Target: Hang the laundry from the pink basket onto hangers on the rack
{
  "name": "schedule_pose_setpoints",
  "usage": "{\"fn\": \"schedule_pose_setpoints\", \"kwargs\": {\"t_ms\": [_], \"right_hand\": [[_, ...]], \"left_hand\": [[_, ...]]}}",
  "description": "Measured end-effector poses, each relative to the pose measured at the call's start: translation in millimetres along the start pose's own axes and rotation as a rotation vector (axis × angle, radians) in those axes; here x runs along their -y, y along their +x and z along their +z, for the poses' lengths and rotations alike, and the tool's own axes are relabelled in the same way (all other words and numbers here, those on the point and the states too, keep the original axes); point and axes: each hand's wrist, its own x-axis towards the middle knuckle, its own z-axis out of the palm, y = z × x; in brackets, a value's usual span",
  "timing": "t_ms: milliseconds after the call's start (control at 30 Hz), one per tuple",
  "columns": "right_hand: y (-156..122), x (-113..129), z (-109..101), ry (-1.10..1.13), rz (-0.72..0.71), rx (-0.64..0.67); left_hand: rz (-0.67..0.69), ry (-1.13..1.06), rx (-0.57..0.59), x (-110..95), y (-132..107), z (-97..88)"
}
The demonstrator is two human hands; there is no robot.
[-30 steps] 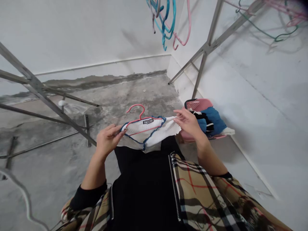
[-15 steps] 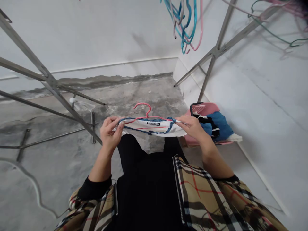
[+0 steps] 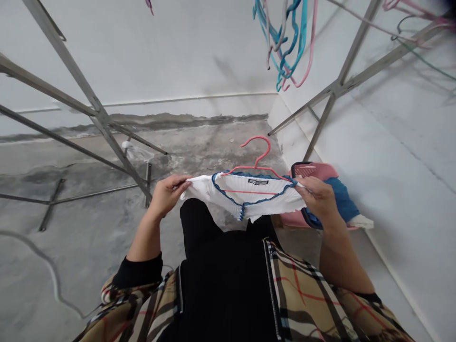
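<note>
A white ribbed top (image 3: 231,195) with a wavy blue neckline is stretched sideways in front of my knees. Inside its neck sits a pink hanger (image 3: 257,167), its hook standing up above the collar and its lower bar crossing the opening. My left hand (image 3: 170,192) is closed, pinching the white fabric at the left shoulder or sleeve. At the opposite shoulder, my right hand (image 3: 318,194) pinches the fabric near the hanger's right end. A dark label shows on the inner back of the neck.
Beside my right hand on the floor stands a pink basket (image 3: 322,169) with blue, black and white clothes (image 3: 341,199). Blue, white and pink hangers (image 3: 287,45) dangle above. Metal rack legs (image 3: 101,116) stand at left, with another metal frame (image 3: 335,88) at right.
My left hand has shifted from the neckline out to the left shoulder fabric. The top is spread wider and its neck opening shows more, with the hanger now farther right.
</note>
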Motion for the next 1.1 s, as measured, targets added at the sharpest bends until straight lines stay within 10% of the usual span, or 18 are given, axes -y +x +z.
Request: {"fn": "schedule_pose_setpoints", "kwargs": {"t_ms": [467, 700, 833, 1000, 1100], "right_hand": [[-2.7, 4.9, -2.5, -0.086, 0.015, 0.017], [2.6, 23.5, 13.4, -0.085, -0.024, -0.015], [8.8, 36.6, 31.4, -0.027, 0.057, -0.114], [23.0, 81.9, 82.8, 0.146, 0.232, -0.130], [31.6, 110.0, 113.7, 0.256, 0.193, -0.101]], "left_hand": [[0.003, -0.071, -0.470, -0.2, -2.5, 0.1], [0.251, 0.142, -0.309, -40.1, -0.1, 40.6], [0.181, -0.033, -0.335, -62.5, -3.8, 68.9], [0.008, -0.559, 0.002, -97.5, -14.3, 111.3], [-0.136, -0.699, -0.078, -107.1, -13.3, 122.4]]}}
